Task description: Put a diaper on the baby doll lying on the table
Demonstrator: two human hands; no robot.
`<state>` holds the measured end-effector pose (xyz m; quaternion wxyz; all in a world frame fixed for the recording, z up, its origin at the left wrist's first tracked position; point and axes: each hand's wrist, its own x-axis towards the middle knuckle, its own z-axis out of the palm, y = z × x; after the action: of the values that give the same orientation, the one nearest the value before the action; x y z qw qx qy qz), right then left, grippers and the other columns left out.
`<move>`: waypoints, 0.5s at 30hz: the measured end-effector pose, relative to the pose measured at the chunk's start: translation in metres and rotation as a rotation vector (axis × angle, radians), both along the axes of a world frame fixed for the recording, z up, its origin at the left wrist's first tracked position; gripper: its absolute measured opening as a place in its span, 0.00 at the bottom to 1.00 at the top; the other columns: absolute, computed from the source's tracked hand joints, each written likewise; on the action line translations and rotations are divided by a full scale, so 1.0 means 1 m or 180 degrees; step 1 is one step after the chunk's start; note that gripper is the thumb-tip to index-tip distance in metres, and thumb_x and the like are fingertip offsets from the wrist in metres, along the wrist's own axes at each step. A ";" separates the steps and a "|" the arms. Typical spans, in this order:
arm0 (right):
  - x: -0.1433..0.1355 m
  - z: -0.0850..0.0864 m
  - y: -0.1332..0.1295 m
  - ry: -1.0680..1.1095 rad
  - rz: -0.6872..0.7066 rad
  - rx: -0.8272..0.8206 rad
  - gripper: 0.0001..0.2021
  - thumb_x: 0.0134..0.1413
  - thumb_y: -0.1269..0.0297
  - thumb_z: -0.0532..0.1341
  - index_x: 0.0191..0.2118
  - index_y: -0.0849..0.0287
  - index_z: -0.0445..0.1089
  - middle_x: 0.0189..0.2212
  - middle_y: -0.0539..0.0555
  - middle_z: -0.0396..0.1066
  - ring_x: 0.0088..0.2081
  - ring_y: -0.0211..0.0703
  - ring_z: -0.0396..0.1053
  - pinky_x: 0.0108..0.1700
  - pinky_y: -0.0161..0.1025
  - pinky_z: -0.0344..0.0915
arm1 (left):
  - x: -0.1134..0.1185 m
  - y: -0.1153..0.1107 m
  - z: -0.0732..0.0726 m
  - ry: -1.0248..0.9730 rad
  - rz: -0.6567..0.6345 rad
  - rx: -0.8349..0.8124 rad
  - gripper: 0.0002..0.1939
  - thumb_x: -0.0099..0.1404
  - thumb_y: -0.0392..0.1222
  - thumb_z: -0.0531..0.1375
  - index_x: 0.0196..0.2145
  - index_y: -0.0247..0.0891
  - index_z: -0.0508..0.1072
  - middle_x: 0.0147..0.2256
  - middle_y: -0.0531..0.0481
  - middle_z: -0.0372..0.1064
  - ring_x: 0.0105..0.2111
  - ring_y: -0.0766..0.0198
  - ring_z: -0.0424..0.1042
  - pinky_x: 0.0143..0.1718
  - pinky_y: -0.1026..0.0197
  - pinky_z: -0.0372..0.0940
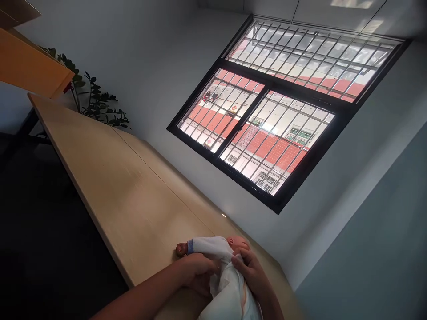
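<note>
A pale grey wall (150, 53) fills most of the view, which is tilted. Along it runs a light wooden surface (126, 191), crossed lengthwise by a thin seam. Above the surface is a black-framed window (267, 86) with bars across its panes, and through it shows a red-and-white building (283, 153). An orange panel (31, 62) juts in at the upper left, over the surface's far end, with a dark-leaved plant (96, 92) just beside it.

At the near end of the surface lies a doll (210, 246) in a white top, its head towards the wall and one sleeved arm stretched left, the cuff blue. Around its lower body is a white padded piece (228, 298) that looks like a diaper; any print on it is too faint to read. The right hand (251, 271) pinches white fabric at the doll's middle between thumb and fingers. The left hand (200, 271) is curled against the doll's near side, its fingertips partly hidden, so whether it grips I cannot tell.

On the building, a lined reddish plaque (248, 135) and a smaller red diamond sign (234, 108) bear marks too small to read.
</note>
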<state>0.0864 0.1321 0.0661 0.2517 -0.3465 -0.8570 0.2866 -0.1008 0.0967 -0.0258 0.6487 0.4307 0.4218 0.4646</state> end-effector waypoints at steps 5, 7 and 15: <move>-0.005 -0.004 0.001 -0.0221 0.0042 0.0152 0.22 0.53 0.42 0.61 0.26 0.57 0.64 0.25 0.50 0.56 0.31 0.42 0.53 0.33 0.38 0.51 | -0.006 -0.003 -0.004 -0.0070 0.0552 0.0203 0.17 0.44 0.30 0.63 0.35 0.37 0.71 0.24 0.53 0.67 0.33 0.51 0.77 0.36 0.54 0.73; -0.011 -0.006 0.000 -0.0237 0.0139 0.0064 0.21 0.54 0.43 0.61 0.25 0.58 0.63 0.25 0.49 0.55 0.30 0.41 0.53 0.33 0.38 0.50 | -0.009 -0.007 -0.003 -0.0269 0.0489 0.0085 0.14 0.47 0.31 0.62 0.35 0.36 0.71 0.25 0.53 0.68 0.33 0.55 0.77 0.36 0.59 0.72; -0.023 -0.008 -0.006 -0.0538 -0.0023 0.0139 0.16 0.52 0.51 0.62 0.25 0.58 0.62 0.24 0.48 0.55 0.30 0.40 0.54 0.34 0.37 0.52 | 0.000 -0.008 0.001 0.0169 0.0823 -0.0089 0.23 0.43 0.29 0.64 0.40 0.36 0.70 0.33 0.46 0.73 0.39 0.47 0.76 0.29 0.59 0.70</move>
<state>0.0636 0.1260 0.0583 0.1870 -0.3669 -0.8800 0.2366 -0.1012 0.0885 -0.0250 0.5779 0.3758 0.4973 0.5267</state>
